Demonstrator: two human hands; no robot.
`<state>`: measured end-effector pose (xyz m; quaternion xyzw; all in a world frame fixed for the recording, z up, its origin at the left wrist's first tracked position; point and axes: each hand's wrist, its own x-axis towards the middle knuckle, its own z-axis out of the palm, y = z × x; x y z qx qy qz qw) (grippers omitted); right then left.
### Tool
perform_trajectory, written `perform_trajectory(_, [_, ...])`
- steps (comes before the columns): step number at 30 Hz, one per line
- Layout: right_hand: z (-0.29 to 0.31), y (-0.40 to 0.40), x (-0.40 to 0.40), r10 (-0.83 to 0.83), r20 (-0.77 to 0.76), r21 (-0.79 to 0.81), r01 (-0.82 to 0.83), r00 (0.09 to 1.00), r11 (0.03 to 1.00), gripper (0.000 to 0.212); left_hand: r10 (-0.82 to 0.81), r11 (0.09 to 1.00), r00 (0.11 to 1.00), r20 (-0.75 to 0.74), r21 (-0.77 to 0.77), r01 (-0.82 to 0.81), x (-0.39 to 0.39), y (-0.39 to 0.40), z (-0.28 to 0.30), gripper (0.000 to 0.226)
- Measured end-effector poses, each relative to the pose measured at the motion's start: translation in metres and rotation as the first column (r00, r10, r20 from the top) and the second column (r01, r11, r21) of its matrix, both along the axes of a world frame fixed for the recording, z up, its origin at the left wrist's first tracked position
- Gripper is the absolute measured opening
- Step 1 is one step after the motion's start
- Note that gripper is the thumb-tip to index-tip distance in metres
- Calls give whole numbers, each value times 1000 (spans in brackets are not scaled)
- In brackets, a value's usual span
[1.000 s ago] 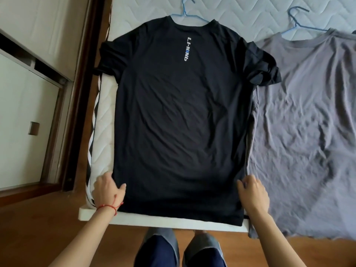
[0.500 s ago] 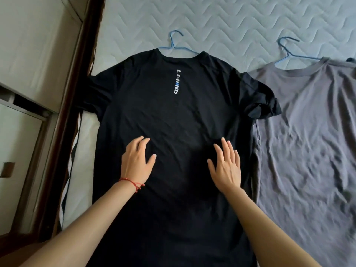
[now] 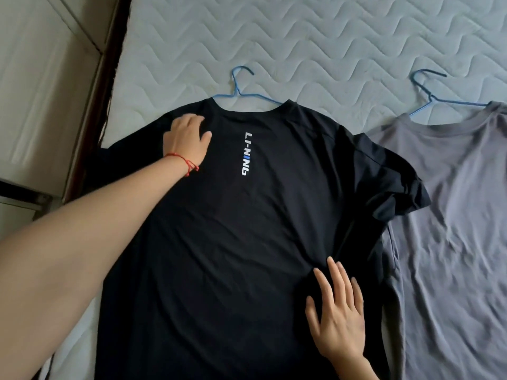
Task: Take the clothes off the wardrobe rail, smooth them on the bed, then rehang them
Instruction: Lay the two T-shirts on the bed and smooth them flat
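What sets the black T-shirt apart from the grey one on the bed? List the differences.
1. The black T-shirt carries white and blue lettering below its collar; the grey T-shirt shows none.
2. Both hands, left hand and right hand, press the black one; nothing touches the grey one.
3. The black one's sleeve overlaps the grey one's edge.
4. The grey one looks more wrinkled.

Both lie flat on blue hangers.

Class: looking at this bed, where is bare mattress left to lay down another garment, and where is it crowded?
Free: the quilted mattress beyond both hangers' hooks, and a narrow strip left of the black T-shirt. Crowded: the near right, where its sleeve overlaps the grey T-shirt.
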<state>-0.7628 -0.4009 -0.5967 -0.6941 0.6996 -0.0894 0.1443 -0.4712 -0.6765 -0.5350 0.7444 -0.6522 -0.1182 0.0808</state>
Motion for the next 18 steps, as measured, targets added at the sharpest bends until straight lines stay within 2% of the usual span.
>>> perform_trajectory(6, [-8, -1, -2, 21, -46, -63, -24, 999, 998, 45, 104, 982, 991, 84, 152, -116, 15, -49, -24, 55])
perform_trajectory(10, [-9, -1, -4, 26, -71, -74, -31, 997, 997, 52, 106, 987, 970, 219, 99, -130, 22, -61, -24, 46])
perform_trajectory(11, [-9, 0, -4, 28, -74, -84, -34, 997, 996, 50, 87, 989, 975, 202, 96, -108, 24, -64, -21, 42])
perform_trajectory(14, [-9, 2, -5, 29, -66, -109, -36, 997, 993, 44, 34, 993, 999, 13, 111, -35, 24, -64, -8, 33])
perform_trajectory(18, [1, -5, -5, 27, 11, -112, -26, 1000, 993, 46, 82, 997, 989, -126, 15, -81, 10, -47, 21, 32])
